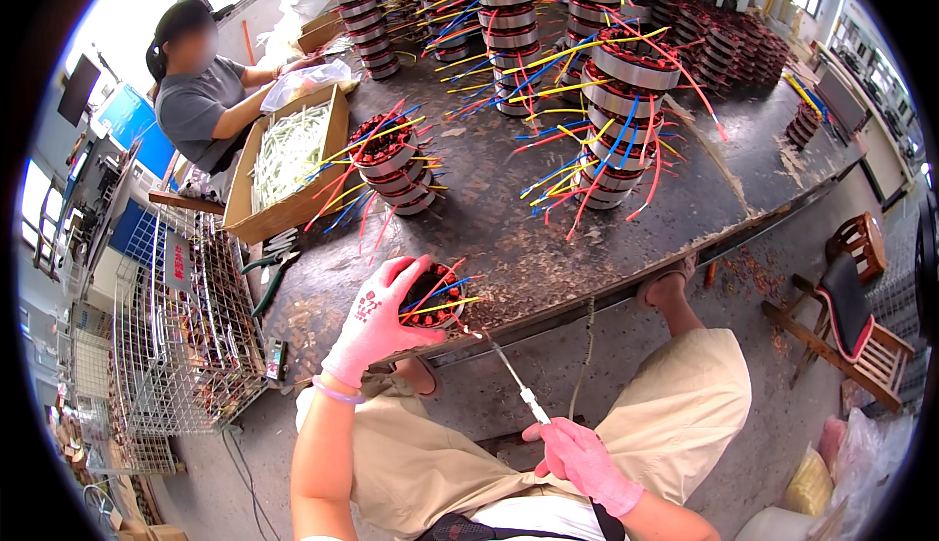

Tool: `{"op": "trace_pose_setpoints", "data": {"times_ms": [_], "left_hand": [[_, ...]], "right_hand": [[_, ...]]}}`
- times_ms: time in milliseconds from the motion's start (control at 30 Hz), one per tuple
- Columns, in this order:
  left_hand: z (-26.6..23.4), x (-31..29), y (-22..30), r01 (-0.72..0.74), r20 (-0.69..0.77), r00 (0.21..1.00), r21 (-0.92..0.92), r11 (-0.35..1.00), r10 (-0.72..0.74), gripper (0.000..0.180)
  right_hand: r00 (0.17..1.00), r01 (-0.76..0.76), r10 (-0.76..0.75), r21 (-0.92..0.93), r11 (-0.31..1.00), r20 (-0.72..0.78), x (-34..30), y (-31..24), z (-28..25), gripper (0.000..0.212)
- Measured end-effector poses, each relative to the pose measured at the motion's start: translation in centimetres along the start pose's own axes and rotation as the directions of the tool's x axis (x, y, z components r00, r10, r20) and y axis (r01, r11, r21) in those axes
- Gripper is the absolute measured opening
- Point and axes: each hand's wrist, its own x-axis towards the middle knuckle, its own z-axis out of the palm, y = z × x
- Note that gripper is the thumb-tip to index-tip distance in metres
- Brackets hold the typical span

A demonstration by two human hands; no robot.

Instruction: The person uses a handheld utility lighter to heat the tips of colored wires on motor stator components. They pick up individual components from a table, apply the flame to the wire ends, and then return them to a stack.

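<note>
At the table's front edge, my left hand (377,316), in a pink glove, grips a motor stator (431,298) with red windings. Red, blue and yellow lead wires stick out of this stator to the right. My right hand (584,460), also gloved in pink, is closed on a white-handled thin rod tool (529,399) over my lap. Its slim shaft points up toward the stator, and the tip is near a red wire end with something whitish on it. Whether the tip touches the wire I cannot tell.
Beyond my hands stand a short stack of stators (396,171) and a taller stack (626,120), wires spreading outward. Green-handled pliers (274,272) lie left, near a cardboard box (337,135) of pale tubes. A co-worker (201,91) sits far left. A wire cage (186,345) stands beside the table.
</note>
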Motion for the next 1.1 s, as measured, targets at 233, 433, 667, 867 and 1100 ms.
{"op": "trace_pose_setpoints", "data": {"times_ms": [233, 433, 667, 867, 1100], "left_hand": [[-0.6, 0.0, -0.2, -0.141, 0.036, 0.989, 0.032, 0.989, 0.14, 0.096], [-0.5, 0.0, -0.1, -0.159, 0.025, 0.987, 0.064, 0.985, 0.158, 0.096], [-0.6, -0.1, 0.1, -0.12, 0.041, 0.992, 0.051, 0.991, 0.118, 0.097], [-0.8, 0.0, 0.5, -0.111, 0.058, 0.992, 0.026, 0.994, 0.109, 0.097], [-0.4, -0.1, -0.4, -0.146, 0.048, 0.988, 0.022, 0.989, 0.145, 0.097]], "right_hand": [[0.999, 0.035, -0.035, 0.011, 0.999, 0.0, -0.4, -0.7, 0.1, 0.033], [0.999, 0.05, -0.05, -0.026, 0.998, -0.003, -0.2, -1.1, 0.5, 0.033], [0.998, 0.064, -0.064, -0.016, 0.998, 0.021, 0.0, -1.1, 0.7, 0.035], [0.999, 0.033, -0.033, 0.01, 0.999, 0.025, -0.1, -1.5, 0.8, 0.034], [1.0, 0.026, -0.026, 0.003, 1.0, 0.016, 0.1, -0.9, 0.6, 0.035]]}}
